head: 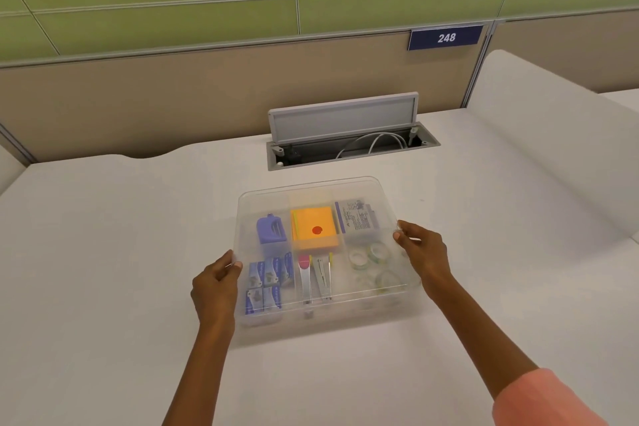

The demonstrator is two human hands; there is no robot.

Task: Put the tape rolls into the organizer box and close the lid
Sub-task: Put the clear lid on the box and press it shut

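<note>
A clear plastic organizer box (321,320) sits on the white desk in front of me. Its transparent lid (311,188) lies over the top, held level at both side edges. My left hand (216,282) pinches the lid's left edge and my right hand (423,254) pinches its right edge. Several tape rolls (368,258), clear with greenish cores, lie in the front right compartment, seen through the lid. Other compartments hold orange sticky notes (314,232), a purple tool, blue staple boxes and metal clips.
An open cable hatch (345,138) with a raised grey flap and white cables sits in the desk behind the box. A tan and green partition with a blue "248" sign (446,37) closes off the back. A white divider (553,156) rises on the right.
</note>
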